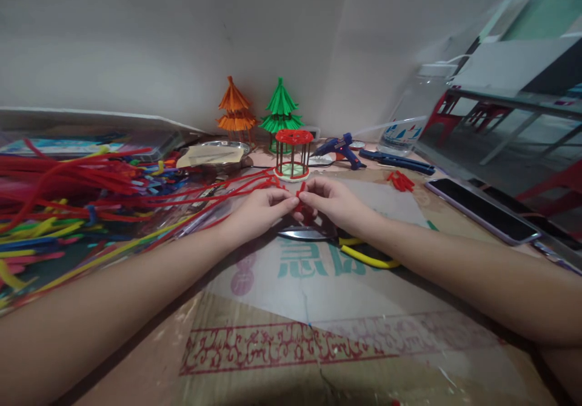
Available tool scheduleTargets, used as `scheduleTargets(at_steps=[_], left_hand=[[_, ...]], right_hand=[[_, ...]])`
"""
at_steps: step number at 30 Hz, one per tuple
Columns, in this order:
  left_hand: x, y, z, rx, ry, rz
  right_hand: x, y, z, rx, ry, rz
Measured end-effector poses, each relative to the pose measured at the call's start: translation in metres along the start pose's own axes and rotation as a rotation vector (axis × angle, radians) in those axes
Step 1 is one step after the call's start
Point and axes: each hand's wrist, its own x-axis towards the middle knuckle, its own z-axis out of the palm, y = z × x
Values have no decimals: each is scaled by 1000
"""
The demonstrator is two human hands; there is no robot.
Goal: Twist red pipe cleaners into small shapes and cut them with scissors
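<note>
My left hand [271,206] and my right hand [334,203] meet at the middle of the table, fingertips pinched together. Between them is a short piece of red pipe cleaner [300,193], mostly covered by my fingers. Just below lie scissors with metal blades [307,233] and yellow-edged handles [369,258], partly under my right hand and forearm. Right behind my hands stands a small pavilion frame [293,154] with a red ring top, brown posts and a pale round base. Long red pipe cleaners [218,185] run from the left toward my left hand.
Orange [234,115] and green [280,112] pagoda models stand by the wall. A blue glue gun [342,149], blue-handled pliers [398,161], red cut pieces [401,180], a phone [482,209] and a large bottle [404,118] lie rightward. Heaped pipe cleaners [68,194] fill the left.
</note>
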Motion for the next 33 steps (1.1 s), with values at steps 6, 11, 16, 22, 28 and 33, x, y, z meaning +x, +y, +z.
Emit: scheduleTargets(at_steps=[6,11,16,22,28,33], left_hand=[[0,0,-2,22,-19,28],[1,-1,-2,49,-8,13],[1,0,-1,30,-1,6],[0,0,-1,35,9,-4],[-1,-1,-3,66,6,-15],[-1,3,-2,65,-1,2]], right_hand=[[0,0,1,8,-4,31],[0,1,2,-5,-4,15],[0,3,1,35,14,-45],[-2,0,2,56,11,-39],[-3,-2,3,58,-2,-5],[-3,-4,3,33,-11,-13]])
